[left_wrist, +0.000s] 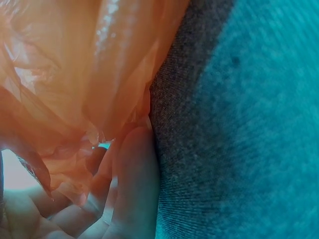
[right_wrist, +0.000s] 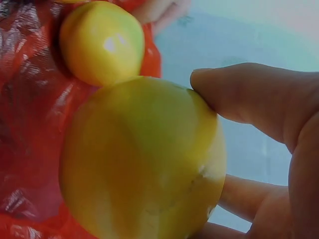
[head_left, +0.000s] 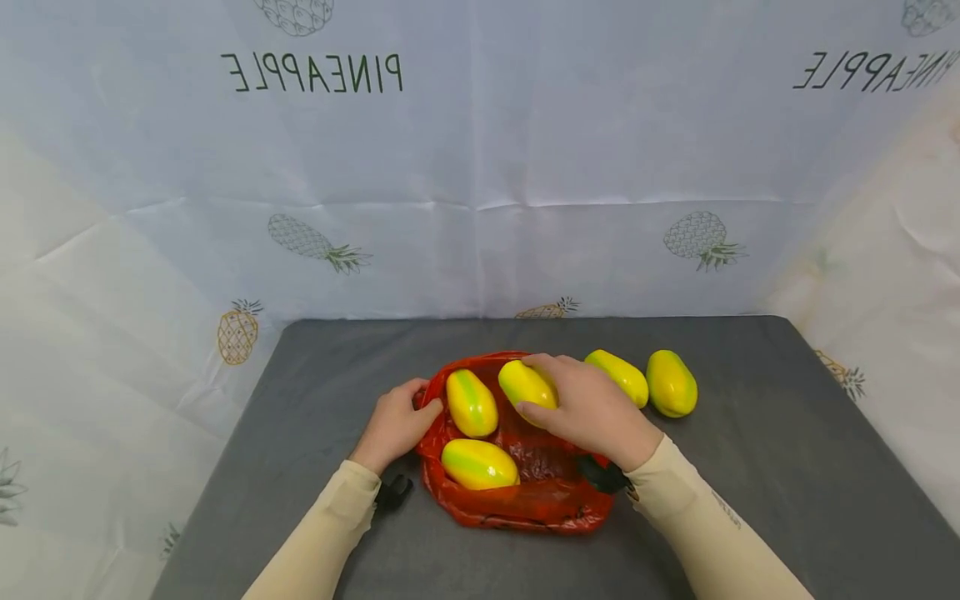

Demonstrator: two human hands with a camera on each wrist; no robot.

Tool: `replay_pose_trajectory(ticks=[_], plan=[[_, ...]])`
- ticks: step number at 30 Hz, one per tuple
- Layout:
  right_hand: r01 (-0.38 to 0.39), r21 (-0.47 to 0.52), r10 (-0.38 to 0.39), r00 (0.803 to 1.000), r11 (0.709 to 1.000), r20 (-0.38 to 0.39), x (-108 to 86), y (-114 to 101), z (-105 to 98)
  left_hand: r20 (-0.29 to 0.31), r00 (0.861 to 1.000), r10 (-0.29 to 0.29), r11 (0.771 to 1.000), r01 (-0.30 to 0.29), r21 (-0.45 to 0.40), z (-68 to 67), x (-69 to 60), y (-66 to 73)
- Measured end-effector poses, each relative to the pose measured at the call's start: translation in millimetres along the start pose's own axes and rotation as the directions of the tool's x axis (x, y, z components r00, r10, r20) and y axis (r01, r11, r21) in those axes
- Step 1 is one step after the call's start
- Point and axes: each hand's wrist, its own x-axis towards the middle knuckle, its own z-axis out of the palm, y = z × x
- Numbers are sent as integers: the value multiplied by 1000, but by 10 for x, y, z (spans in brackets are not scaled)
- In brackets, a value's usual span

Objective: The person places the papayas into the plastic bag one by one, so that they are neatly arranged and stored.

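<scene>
A red plastic bag [head_left: 551, 462] lies on the table with its mouth spread wide. My left hand [head_left: 396, 423] grips the bag's left rim, the thin plastic bunched among its fingers [left_wrist: 134, 174] in the left wrist view. Over the bag's opening, my right hand [head_left: 596, 408] holds a yellow papaya [head_left: 522, 385] with a greenish streak between thumb and fingers. The same held papaya [right_wrist: 142, 159] fills the right wrist view. Inside the bag, one papaya [head_left: 471, 404] rests at the left and another papaya [head_left: 478, 465] lies nearer the front.
Right of the bag, two more papayas lie side by side on the dark grey table [head_left: 750, 492]: a tilted papaya [head_left: 621, 375] partly behind the right hand, and an outer papaya [head_left: 672, 383]. A white pineapple-print cloth [head_left: 480, 150] hangs behind the table.
</scene>
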Motion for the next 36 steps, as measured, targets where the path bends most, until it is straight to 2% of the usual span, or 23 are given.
replay_pose_trajectory(ticks=[6, 13, 22, 36], plan=[[31, -42, -29, 999, 999, 46, 139, -29, 111, -8, 1000, 8, 1000, -8, 9, -3, -4, -2], [36, -78, -32, 998, 996, 55, 256, -82, 176, -25, 999, 33, 999, -32, 32, 5, 3, 4], [0, -82, 6, 998, 997, 69, 355, -87, 269, -13, 1000, 26, 1000, -26, 17, 11, -3, 44], [-29, -81, 37, 995, 996, 94, 450, -126, 407, -20, 1000, 23, 1000, -23, 7, -1, -18, 16]])
